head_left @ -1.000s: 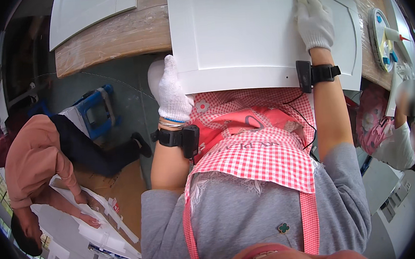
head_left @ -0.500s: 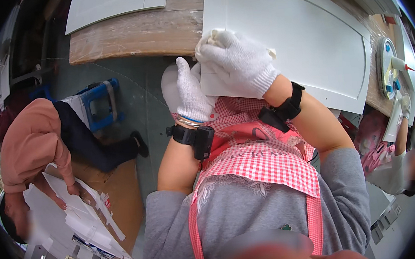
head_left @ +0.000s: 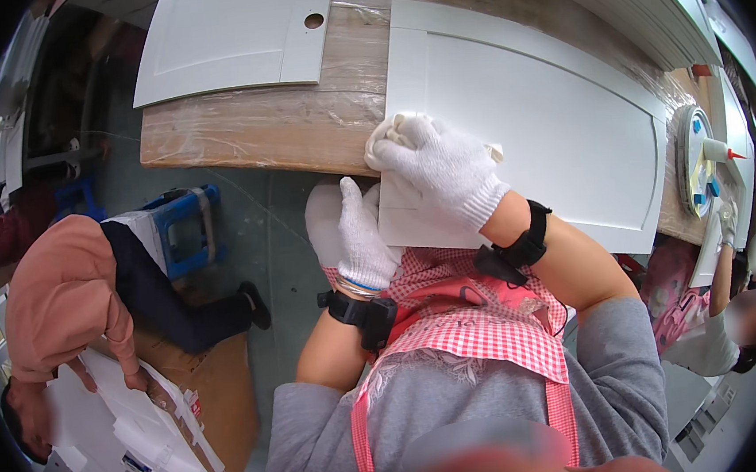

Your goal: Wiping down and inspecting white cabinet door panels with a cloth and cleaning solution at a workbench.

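Observation:
A white panel (head_left: 547, 125) with a recessed centre lies before me, its near edge overhanging the table (head_left: 237, 140). My right hand (head_left: 448, 168), in a white knit glove, is closed on a cream cloth (head_left: 382, 143) and presses it against the panel's left edge by the near corner. My left hand (head_left: 362, 242), gloved too, is beside that corner with its thumb pointing up and away from me. Its other fingers are hidden at the panel's edge, so whether they grip it cannot be made out.
Another white panel (head_left: 229, 39) with a round hole lies far left on the table. At right are a round tub lid (head_left: 696, 158) and a white bottle with a red tip (head_left: 722, 150). A co-worker (head_left: 63, 296) bends over cardboard at left; another person (head_left: 702, 344) works at right.
The table, panel and both hands appear lower in the picture as the view tilts. The cloth stays in my right hand at the panel's left edge. The far-left panel's hole has come into view.

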Action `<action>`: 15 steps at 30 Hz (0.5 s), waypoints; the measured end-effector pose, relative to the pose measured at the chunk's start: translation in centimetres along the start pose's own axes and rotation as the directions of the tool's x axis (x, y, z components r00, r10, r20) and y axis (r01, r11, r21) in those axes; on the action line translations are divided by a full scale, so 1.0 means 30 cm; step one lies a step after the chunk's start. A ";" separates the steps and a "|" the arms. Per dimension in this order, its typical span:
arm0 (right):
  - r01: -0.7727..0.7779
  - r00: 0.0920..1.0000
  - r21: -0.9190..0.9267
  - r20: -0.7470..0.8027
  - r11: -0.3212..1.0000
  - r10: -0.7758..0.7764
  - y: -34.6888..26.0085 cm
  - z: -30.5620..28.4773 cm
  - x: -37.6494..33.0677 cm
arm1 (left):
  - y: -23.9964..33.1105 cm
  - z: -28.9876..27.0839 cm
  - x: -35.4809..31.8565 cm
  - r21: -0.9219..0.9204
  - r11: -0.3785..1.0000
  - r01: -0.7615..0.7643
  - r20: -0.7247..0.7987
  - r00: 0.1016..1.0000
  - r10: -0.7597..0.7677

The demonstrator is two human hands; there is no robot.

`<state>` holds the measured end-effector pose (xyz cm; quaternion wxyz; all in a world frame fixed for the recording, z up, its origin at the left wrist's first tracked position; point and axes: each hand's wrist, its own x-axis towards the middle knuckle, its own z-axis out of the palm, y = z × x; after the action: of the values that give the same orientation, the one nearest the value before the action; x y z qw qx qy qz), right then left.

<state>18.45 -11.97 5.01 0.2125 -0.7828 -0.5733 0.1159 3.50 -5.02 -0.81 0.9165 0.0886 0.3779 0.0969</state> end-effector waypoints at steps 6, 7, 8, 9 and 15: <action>-0.383 0.907 -0.172 -0.258 0.908 0.334 0.246 -0.131 0.434 | -0.014 -0.024 -0.011 -0.094 0.996 0.007 0.053 0.999 -0.002; -0.377 0.907 -0.171 -0.265 0.910 0.326 0.242 -0.120 0.441 | -0.014 -0.023 -0.015 -0.103 0.995 0.008 0.031 1.000 -0.005; -0.370 0.922 -0.145 -0.184 0.918 0.342 0.212 -0.119 0.439 | -0.004 -0.016 -0.008 -0.152 0.988 0.020 0.049 0.999 -0.012; -0.364 0.930 -0.119 -0.102 0.924 0.353 0.177 -0.116 0.419 | 0.003 -0.012 -0.005 -0.200 0.979 0.032 0.070 0.997 -0.019; 0.170 0.983 -0.185 0.096 0.968 -0.154 -0.148 0.082 -0.147 | 0.003 0.022 -0.021 -0.055 0.997 -0.060 0.029 0.998 0.062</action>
<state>12.26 -14.52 4.63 0.1210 -0.7448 -0.6521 0.0737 3.52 -5.15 0.11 0.9209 0.0768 0.3580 0.1336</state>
